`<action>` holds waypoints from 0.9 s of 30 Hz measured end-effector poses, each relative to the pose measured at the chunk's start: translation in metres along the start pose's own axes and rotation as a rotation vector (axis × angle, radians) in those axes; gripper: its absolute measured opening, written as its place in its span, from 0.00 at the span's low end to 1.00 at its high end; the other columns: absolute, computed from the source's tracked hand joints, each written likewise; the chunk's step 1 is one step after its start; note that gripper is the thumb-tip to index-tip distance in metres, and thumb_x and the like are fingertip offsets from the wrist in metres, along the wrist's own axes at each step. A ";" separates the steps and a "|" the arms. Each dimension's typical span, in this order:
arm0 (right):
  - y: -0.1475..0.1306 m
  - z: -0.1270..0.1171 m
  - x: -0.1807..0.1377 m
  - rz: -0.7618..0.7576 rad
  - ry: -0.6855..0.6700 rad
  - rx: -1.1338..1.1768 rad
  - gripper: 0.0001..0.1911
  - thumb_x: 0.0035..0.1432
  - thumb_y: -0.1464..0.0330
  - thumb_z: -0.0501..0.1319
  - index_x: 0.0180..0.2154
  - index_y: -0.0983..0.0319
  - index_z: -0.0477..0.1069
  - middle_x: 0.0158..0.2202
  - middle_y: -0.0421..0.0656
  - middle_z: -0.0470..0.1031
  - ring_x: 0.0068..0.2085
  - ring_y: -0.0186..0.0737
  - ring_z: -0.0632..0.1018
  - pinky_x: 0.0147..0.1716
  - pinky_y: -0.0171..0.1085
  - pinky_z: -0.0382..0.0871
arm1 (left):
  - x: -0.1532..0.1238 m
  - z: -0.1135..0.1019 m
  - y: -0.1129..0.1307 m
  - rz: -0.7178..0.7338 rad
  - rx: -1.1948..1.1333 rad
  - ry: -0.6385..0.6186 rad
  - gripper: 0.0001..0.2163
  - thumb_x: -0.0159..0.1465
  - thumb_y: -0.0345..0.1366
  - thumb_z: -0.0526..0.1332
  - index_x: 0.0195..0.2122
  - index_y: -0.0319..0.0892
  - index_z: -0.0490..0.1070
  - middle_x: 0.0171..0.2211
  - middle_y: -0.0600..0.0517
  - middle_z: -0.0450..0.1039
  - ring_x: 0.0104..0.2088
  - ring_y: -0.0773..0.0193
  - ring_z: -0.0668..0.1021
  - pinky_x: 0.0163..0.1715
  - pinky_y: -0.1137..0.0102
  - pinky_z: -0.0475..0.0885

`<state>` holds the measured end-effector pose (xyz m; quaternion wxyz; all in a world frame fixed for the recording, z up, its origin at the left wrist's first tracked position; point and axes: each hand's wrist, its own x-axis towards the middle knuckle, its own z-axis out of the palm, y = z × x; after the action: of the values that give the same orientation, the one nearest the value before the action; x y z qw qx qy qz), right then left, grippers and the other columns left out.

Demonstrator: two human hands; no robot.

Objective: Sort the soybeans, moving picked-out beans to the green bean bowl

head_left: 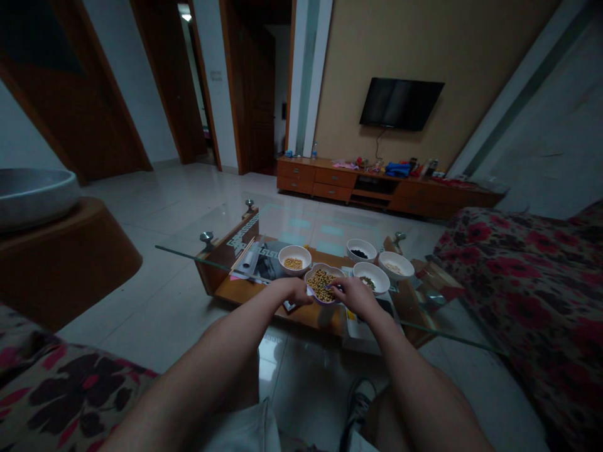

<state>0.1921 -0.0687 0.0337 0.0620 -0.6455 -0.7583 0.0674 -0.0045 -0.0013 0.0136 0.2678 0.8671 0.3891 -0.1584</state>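
Bare forearms reach forward from the bottom of the view, over a grey shoe (358,399) on the tiled floor, to a bowl of mixed beans (323,284) at the near edge of the glass worktop (188,246). The left hand (296,291) is curled round the bowl's left rim, its fingers closed on it. The right hand (357,295) rests at the right rim with fingertips pinched together just over the beans; whether a bean sits between them cannot be told. The bowl stands upright, mouth up, roughly round, so it has no clear long axis.

Just behind it to the left is a white bowl of yellow grains (294,258). To the right, a white bowl with dark bits (371,277) almost touches the right hand; further back are a bowl of black seeds (361,250) and a bowl of pale grains (396,264). The worktop's left end lies bare, with magazines (264,262) on the shelf beneath. A floral sofa (527,276) crowds the right end.
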 end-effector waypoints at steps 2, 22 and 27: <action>-0.002 0.000 0.000 -0.012 -0.007 -0.003 0.14 0.60 0.60 0.53 0.42 0.53 0.75 0.38 0.42 0.78 0.40 0.39 0.76 0.33 0.33 0.61 | 0.000 0.000 0.000 0.002 -0.002 0.004 0.16 0.57 0.45 0.56 0.41 0.43 0.74 0.37 0.49 0.77 0.35 0.60 0.77 0.39 0.68 0.70; -0.001 0.003 0.002 -0.027 -0.007 0.021 0.14 0.60 0.61 0.54 0.42 0.55 0.76 0.38 0.42 0.78 0.39 0.38 0.76 0.33 0.32 0.60 | -0.002 -0.002 0.002 0.020 0.002 -0.004 0.17 0.58 0.44 0.55 0.43 0.42 0.73 0.38 0.48 0.76 0.33 0.61 0.76 0.36 0.69 0.70; -0.002 0.003 0.002 -0.014 -0.020 -0.003 0.15 0.60 0.60 0.53 0.42 0.55 0.76 0.38 0.43 0.78 0.39 0.40 0.76 0.32 0.33 0.61 | -0.003 -0.002 0.003 0.012 0.020 -0.009 0.17 0.59 0.44 0.54 0.45 0.42 0.73 0.40 0.48 0.76 0.35 0.61 0.76 0.37 0.69 0.70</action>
<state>0.1897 -0.0670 0.0316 0.0541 -0.6395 -0.7634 0.0723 -0.0041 -0.0038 0.0183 0.2619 0.8713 0.3810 -0.1645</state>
